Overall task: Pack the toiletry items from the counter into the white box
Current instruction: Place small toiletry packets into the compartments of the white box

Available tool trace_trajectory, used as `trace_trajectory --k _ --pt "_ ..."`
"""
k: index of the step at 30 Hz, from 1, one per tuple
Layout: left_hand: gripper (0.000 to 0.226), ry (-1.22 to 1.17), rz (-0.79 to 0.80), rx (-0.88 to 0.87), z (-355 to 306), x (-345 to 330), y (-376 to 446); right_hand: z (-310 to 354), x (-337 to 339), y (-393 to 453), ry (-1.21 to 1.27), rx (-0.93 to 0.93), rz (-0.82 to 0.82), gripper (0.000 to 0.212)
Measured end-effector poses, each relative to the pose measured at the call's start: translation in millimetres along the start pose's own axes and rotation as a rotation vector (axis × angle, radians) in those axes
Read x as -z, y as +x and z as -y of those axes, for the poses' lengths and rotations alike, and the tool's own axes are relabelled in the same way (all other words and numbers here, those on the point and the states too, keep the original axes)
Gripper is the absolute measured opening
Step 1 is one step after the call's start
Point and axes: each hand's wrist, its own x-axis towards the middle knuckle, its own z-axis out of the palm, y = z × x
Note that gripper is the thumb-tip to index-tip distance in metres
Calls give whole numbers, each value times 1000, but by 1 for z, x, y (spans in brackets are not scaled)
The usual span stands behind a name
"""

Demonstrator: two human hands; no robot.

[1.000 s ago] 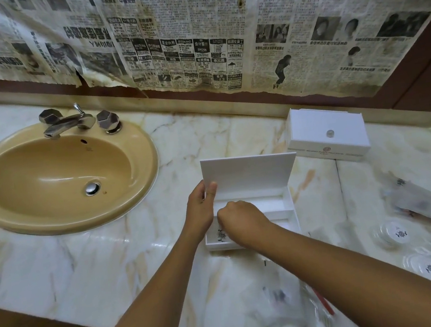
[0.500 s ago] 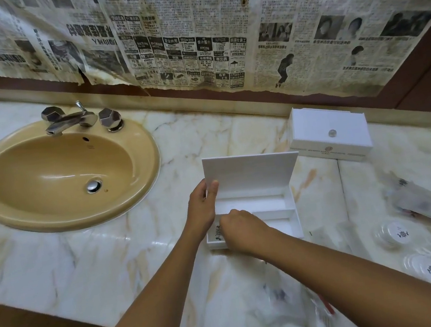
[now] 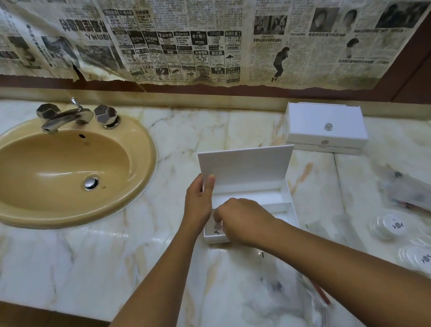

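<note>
My right hand (image 3: 244, 221) is curled knuckles-up over the near-left compartment of the white box (image 3: 283, 203), fingertips on a small printed packet (image 3: 216, 227) (its long axis I cannot tell). My left hand (image 3: 199, 203) pinches the raised lid (image 3: 245, 166) at its left edge. The box's long side runs left to right on the marble counter (image 3: 110, 247), just right of the sink (image 3: 57, 171).

Both hands forward: left hand (image 3: 199, 203) thumb up, right hand (image 3: 244, 221) curled.

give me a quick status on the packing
Left hand grips lid of open box. Right hand in box, grasp hidden. Packets on counter, unpacked.
</note>
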Motion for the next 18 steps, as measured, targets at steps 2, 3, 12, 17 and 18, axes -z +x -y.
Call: trace_trajectory --k 2,3,12,17,18 --pt "29 8 0 3 -1 0 0 -3 6 -11 26 38 -60 24" --pt "29 17 2 3 -1 0 0 -4 9 -18 28 55 -68 22" --pt "31 72 -69 18 -1 -2 -4 -33 -34 -67 -141 111 344 35" --pt "54 216 -138 40 -1 0 -6 -39 -50 -69 -167 164 270 25" --pt "55 225 -144 38 -1 0 -7 -38 -48 -70 -173 171 265 23"
